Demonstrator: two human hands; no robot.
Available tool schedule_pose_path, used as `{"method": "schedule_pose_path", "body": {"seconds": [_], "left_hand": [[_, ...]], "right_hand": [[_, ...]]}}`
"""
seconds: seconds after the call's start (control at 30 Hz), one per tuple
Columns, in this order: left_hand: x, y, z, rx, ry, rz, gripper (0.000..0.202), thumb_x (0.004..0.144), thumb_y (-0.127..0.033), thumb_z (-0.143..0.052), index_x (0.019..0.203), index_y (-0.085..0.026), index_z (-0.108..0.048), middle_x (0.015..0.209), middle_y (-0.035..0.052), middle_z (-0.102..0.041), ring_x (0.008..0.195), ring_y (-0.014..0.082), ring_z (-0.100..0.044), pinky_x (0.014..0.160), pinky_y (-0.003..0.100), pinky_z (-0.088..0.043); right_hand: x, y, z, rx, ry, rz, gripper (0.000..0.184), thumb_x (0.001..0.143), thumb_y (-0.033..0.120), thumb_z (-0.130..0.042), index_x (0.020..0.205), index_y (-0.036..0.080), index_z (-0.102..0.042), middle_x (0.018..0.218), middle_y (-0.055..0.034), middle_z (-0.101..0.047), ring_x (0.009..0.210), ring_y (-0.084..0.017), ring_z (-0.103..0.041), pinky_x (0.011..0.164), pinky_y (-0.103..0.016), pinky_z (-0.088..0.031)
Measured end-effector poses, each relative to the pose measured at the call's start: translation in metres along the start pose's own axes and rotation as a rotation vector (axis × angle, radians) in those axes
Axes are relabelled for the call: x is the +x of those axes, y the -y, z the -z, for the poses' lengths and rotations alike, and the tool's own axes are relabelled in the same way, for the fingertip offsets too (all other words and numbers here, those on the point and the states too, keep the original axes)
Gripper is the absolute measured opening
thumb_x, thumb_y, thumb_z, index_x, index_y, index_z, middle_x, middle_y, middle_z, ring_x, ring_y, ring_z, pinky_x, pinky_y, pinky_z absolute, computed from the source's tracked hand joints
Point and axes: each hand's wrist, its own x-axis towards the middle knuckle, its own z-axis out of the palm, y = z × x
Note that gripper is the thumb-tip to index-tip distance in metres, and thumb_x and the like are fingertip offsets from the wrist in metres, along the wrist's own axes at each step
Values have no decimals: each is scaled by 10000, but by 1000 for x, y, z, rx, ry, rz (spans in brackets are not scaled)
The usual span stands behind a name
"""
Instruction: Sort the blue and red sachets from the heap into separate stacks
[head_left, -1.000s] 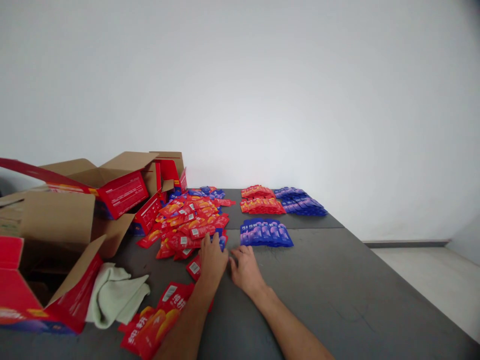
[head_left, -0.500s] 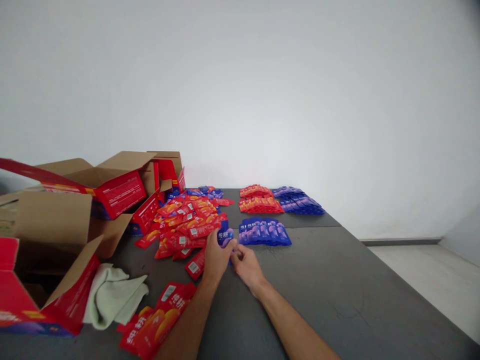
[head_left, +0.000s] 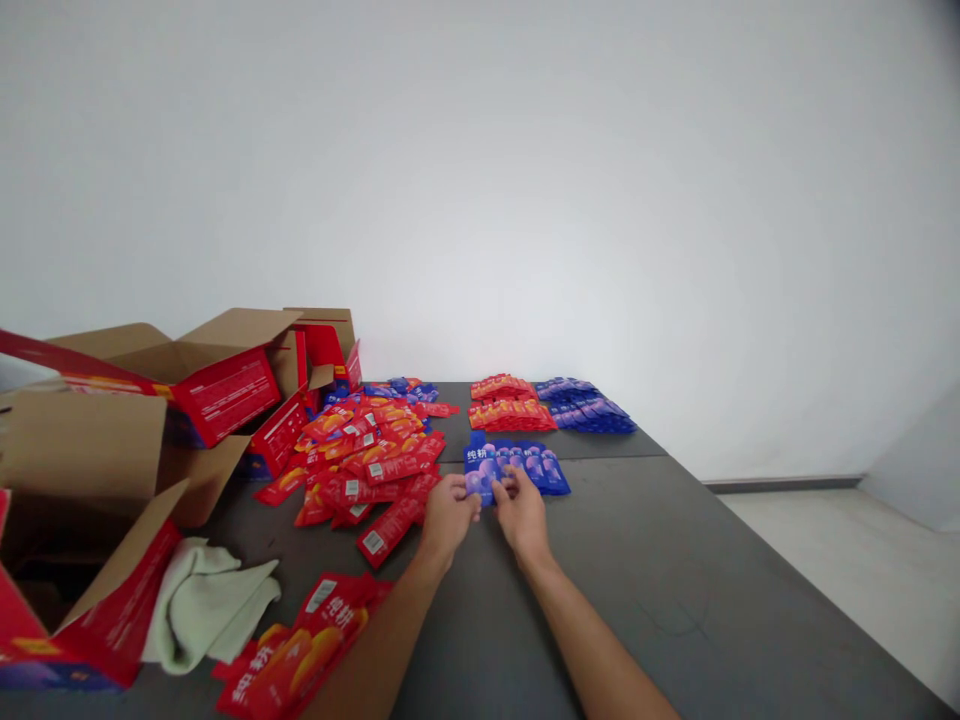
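Observation:
A blue pouch [head_left: 480, 468] with purple fruit printed on it is pinched at its lower edge between my two hands. My left hand [head_left: 448, 515] grips its lower left corner, and my right hand [head_left: 521, 510] closes on its lower right. The pouch lies over the left end of a fanned row of blue pouches [head_left: 547, 468]. Close to my left hand, a red pouch [head_left: 390, 530] lies with its barcode side up, part of a loose heap of red pouches [head_left: 375, 440].
Stacked red pouches [head_left: 511, 414] and blue pouches [head_left: 592, 413] stand farther back. Open cartons [head_left: 225, 385] crowd the left side, with a pale green cloth [head_left: 214, 605] and red pouches [head_left: 300, 650] in front. The grey table [head_left: 637, 580] ends at the right before a pale floor.
Both hands have carried the blue pouch from beside the red heap rightward onto the left end of the blue row. The view has shifted slightly.

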Motion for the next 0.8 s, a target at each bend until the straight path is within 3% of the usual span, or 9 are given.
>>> {"method": "schedule_pose_path", "body": {"seconds": [0.1, 0.17, 0.3, 0.37, 0.43, 0.57, 0.8], "left_hand": [[11, -6, -22, 64, -41, -25, 437, 699, -231, -750, 1087, -138, -573, 680, 7, -694, 518, 123, -624, 522, 213, -469], [18, -11, -38, 133, -11, -45, 400, 736, -214, -723, 1105, -147, -582, 761, 32, -725, 578, 132, -656, 588, 228, -502], [24, -15, -74, 402, 66, -163, 420, 786, -113, -627, 1203, -152, -595, 1094, 116, -729, 994, 206, -691, 916, 316, -503], [24, -13, -89, 582, 70, -226, 521, 800, -74, -572, 1317, -131, -540, 1309, 159, -629, 1226, 235, -584, 1055, 349, -420], [22, -10, -101, 747, 84, -280, 579, 819, -63, -526, 1394, -106, -477, 1420, 177, -534, 1341, 245, -476, 1121, 362, -352], [18, -7, -113, 995, 161, -365, 521, 877, -84, -430, 1393, -111, -498, 1360, 166, -575, 1302, 261, -487, 1127, 394, -333], [9, -7, -120, 1238, 118, -374, 467, 950, -142, -319, 1354, -170, -551, 1355, 170, -556, 1290, 326, -434, 1074, 489, -346]], "right_hand": [[14, 4, 16, -191, -44, 43, 387, 853, 294, -508, 1171, 144, -670, 1083, -115, -708, 947, -238, -657, 892, -345, -496], [23, 6, 29, -317, -46, 72, 413, 848, 213, -473, 1202, 115, -661, 1190, -149, -676, 1053, -246, -636, 964, -351, -465], [36, -1, 57, -517, -10, 140, 501, 793, 108, -467, 1269, 98, -622, 1277, -148, -633, 1188, -235, -572, 1049, -326, -392], [41, -9, 67, -600, -2, 182, 537, 759, 80, -483, 1279, 101, -617, 1307, -148, -614, 1241, -244, -532, 1070, -331, -362], [44, -20, 75, -661, 5, 217, 557, 751, 68, -493, 1294, 102, -609, 1325, -155, -600, 1272, -257, -502, 1071, -344, -349], [47, -44, 79, -717, 35, 243, 544, 794, 61, -474, 1323, 109, -592, 1363, -150, -578, 1256, -250, -500, 1026, -328, -352], [47, -64, 79, -738, 51, 136, 524, 829, 110, -457, 1313, 239, -613, 1364, -91, -588, 1121, -261, -507, 863, -342, -378]]}}
